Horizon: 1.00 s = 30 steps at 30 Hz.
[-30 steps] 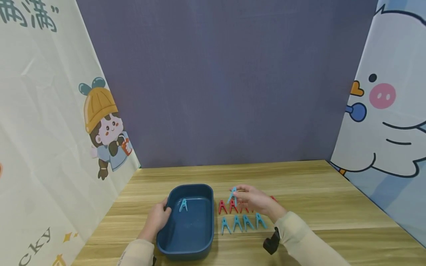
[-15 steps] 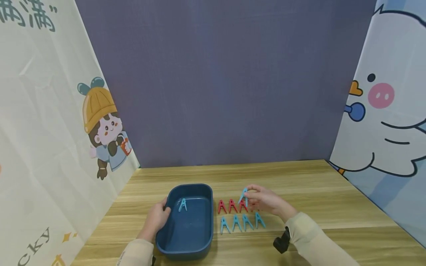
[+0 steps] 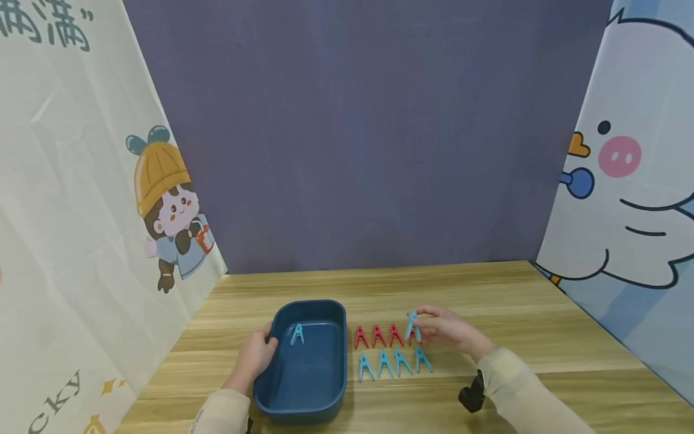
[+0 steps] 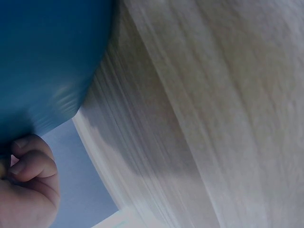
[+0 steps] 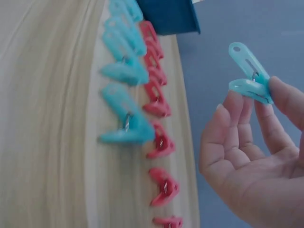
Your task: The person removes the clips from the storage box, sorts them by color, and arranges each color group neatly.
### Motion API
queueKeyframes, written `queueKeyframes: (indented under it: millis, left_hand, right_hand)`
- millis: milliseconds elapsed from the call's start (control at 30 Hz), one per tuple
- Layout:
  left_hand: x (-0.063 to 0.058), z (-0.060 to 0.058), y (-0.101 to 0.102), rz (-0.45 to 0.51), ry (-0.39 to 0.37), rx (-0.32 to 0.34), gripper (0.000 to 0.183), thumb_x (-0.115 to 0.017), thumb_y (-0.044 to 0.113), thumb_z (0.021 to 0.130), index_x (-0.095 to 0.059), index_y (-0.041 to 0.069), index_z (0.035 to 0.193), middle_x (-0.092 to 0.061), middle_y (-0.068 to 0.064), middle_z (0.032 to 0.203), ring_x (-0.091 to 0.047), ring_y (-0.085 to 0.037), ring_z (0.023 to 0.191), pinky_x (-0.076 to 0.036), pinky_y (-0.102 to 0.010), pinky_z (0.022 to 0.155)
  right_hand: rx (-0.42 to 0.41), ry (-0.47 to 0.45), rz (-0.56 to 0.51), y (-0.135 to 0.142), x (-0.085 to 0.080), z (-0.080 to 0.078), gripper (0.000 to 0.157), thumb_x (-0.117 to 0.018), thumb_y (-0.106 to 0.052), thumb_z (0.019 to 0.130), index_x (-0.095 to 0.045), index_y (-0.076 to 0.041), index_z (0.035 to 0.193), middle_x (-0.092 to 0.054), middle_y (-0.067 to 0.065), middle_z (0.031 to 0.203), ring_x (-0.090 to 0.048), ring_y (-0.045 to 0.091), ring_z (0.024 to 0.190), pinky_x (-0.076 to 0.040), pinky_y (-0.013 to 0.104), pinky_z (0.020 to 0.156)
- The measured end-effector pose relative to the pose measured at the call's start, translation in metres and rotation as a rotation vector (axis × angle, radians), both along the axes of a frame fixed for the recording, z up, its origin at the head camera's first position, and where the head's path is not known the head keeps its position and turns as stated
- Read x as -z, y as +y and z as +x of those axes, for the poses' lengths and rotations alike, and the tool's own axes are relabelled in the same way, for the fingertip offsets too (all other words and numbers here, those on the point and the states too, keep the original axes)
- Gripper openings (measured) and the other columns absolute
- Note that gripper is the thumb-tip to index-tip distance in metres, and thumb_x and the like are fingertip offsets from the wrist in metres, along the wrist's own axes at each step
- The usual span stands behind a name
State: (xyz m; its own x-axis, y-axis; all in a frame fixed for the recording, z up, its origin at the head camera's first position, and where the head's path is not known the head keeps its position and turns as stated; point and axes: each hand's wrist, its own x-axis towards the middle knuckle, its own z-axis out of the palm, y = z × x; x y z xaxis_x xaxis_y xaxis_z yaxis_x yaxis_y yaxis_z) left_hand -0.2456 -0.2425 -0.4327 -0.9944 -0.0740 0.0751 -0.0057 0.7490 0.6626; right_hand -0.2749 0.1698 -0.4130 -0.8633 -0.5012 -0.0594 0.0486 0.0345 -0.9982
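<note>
My right hand (image 3: pixel 449 328) pinches a light blue clothespin (image 3: pixel 412 325) between thumb and fingertips, above the right end of a row of red clothespins (image 3: pixel 378 336). In the right wrist view this held clothespin (image 5: pixel 249 71) is off the table, its legs pointing away from the fingertips. Nearer to me lies a row of several light blue clothespins (image 3: pixel 384 364). My left hand (image 3: pixel 255 357) grips the left rim of a dark blue plastic bin (image 3: pixel 306 380). One light blue clothespin (image 3: pixel 297 334) sits inside, toward the far end. The left wrist view shows the curled fingers (image 4: pixel 35 164) at the bin's edge.
Everything stands on a wood-grain table (image 3: pixel 488 289). A plain purple-grey panel (image 3: pixel 368 138) rises behind it. Printed cartoon sheets flank it, a white one (image 3: pixel 81 211) at left and a pale blue one (image 3: pixel 640 241) at right.
My right hand has carried the light blue clothespin to the right along the red row, uncovering more red clothespins at its left. My left hand and the bin have stayed in place.
</note>
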Motion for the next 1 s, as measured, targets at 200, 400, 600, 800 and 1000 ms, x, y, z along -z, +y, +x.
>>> queueKeyframes:
  millis: [200, 400, 600, 800, 1000]
  left_hand:
    - [0.000, 0.001, 0.000, 0.000, 0.007, 0.000, 0.047, -0.044, 0.007, 0.092, -0.036, -0.011, 0.134, -0.040, -0.029, 0.133, -0.038, -0.044, 0.121, -0.034, -0.056, 0.095]
    - [0.001, 0.000, 0.000, -0.009, 0.011, 0.002, 0.047, -0.044, 0.007, 0.092, -0.036, -0.011, 0.134, -0.040, -0.030, 0.132, -0.039, -0.045, 0.120, -0.035, -0.056, 0.095]
    - [0.002, 0.000, -0.001, -0.009, 0.027, -0.001, 0.046, -0.044, 0.007, 0.092, -0.037, -0.010, 0.134, -0.041, -0.029, 0.132, -0.039, -0.043, 0.121, -0.035, -0.055, 0.095]
    - [0.003, 0.000, 0.000, -0.020, 0.046, -0.003, 0.046, -0.045, 0.006, 0.091, -0.038, -0.011, 0.133, -0.044, -0.030, 0.129, -0.041, -0.044, 0.119, -0.036, -0.055, 0.095]
    - [0.003, 0.000, 0.000, -0.028, 0.059, -0.009, 0.046, -0.045, 0.006, 0.090, -0.038, -0.011, 0.133, -0.046, -0.030, 0.127, -0.043, -0.044, 0.117, -0.038, -0.055, 0.093]
  right_hand:
    - [0.010, 0.016, 0.048, 0.014, 0.007, 0.002, 0.045, -0.053, -0.011, 0.092, -0.038, 0.014, 0.127, -0.054, 0.000, 0.081, -0.052, 0.010, 0.070, -0.049, 0.037, 0.079]
    - [0.048, 0.065, 0.134, 0.022, 0.010, 0.005, 0.053, -0.054, -0.013, 0.092, -0.032, 0.020, 0.126, -0.056, 0.008, 0.094, -0.057, 0.016, 0.081, -0.051, 0.036, 0.077]
    - [0.101, 0.075, 0.219, 0.028, 0.016, 0.006, 0.044, -0.056, -0.014, 0.091, -0.042, 0.019, 0.116, -0.055, 0.008, 0.088, -0.054, 0.015, 0.074, -0.051, 0.034, 0.072]
    - [0.095, 0.085, 0.267, 0.034, 0.020, 0.008, 0.033, -0.054, -0.014, 0.092, -0.050, 0.014, 0.108, -0.052, 0.004, 0.077, -0.050, 0.013, 0.065, -0.050, 0.029, 0.062]
    - [0.115, 0.077, 0.317, 0.036, 0.027, 0.012, 0.033, -0.058, -0.012, 0.090, -0.052, 0.014, 0.110, -0.055, 0.006, 0.074, -0.053, 0.014, 0.064, -0.052, 0.030, 0.059]
